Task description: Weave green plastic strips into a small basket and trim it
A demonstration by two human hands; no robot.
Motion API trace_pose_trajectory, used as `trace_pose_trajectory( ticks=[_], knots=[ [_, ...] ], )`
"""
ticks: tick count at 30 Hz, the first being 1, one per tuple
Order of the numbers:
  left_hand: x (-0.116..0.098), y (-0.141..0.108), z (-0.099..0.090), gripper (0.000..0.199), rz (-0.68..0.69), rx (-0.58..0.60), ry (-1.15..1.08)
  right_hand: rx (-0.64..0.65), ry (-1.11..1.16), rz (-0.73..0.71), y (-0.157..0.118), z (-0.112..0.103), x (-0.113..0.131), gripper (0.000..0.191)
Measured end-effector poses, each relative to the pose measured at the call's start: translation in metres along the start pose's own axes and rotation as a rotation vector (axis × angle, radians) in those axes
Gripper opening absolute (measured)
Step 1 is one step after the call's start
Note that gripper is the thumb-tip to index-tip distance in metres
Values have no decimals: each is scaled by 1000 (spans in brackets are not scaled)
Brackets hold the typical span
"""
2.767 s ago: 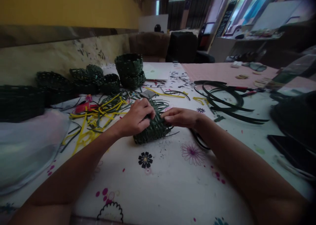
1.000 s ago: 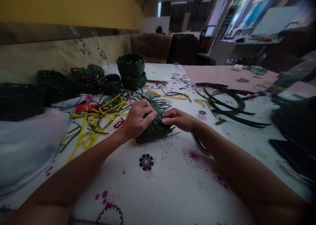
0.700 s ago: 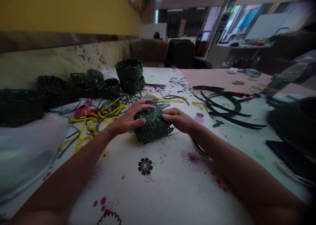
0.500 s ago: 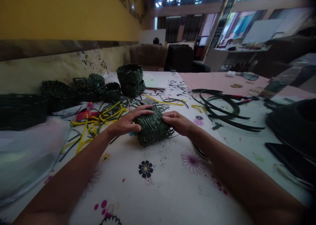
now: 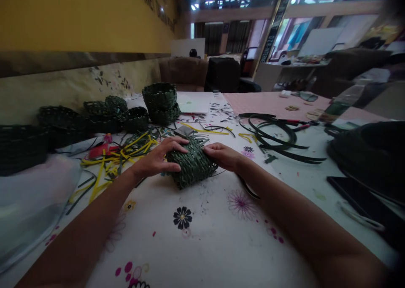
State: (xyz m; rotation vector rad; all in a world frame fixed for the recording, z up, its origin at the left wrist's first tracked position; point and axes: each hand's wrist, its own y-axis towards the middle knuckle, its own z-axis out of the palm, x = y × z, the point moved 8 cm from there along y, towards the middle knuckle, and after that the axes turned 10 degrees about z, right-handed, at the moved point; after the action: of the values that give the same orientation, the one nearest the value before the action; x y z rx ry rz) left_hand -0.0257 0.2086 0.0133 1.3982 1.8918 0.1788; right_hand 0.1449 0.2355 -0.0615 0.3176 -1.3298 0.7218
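Observation:
A small dark green woven basket (image 5: 193, 163) lies on its side on the flowered white tablecloth (image 5: 209, 233). My left hand (image 5: 160, 155) grips its left end, thumb on the near side and fingers over the top. At the basket's upper right, my right hand (image 5: 221, 155) is closed, thumb and index finger pinched at the weave. Whether a strip is between those fingertips is too small to tell. A thin dark strip (image 5: 249, 189) shows below my right wrist.
Several green woven baskets (image 5: 160, 96) stand at the back left, near yellow and green strips (image 5: 126, 151). Coiled dark strips (image 5: 275, 132), pliers (image 5: 302, 127), a bottle (image 5: 343, 100) and a black phone-like slab (image 5: 354, 199) lie to the right. A plastic bag (image 5: 34, 203) is at left.
The whole view has shifted slightly, so most things appear further left. The basket is turned a little, and both hands keep their places on it.

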Motion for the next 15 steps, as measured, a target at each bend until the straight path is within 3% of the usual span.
trace_pose_trajectory(
  ticks=[4, 8, 12, 15],
  knots=[
    [-3, 1, 1, 44, 47, 8, 52, 29, -45, 9, -4, -6, 5, 41],
    [-10, 0, -1, 39, 81, 18, 92, 95, -282, -39, -12, -2, 20, 34],
    [-24, 1, 7, 35, 153, 70, 182, 60, -543, -73, -17, 2, 31, 28],
    [-25, 1, 14, 29, 158, 115, 273, 40, -607, -55, -16, 1, 30, 28]
  ],
)
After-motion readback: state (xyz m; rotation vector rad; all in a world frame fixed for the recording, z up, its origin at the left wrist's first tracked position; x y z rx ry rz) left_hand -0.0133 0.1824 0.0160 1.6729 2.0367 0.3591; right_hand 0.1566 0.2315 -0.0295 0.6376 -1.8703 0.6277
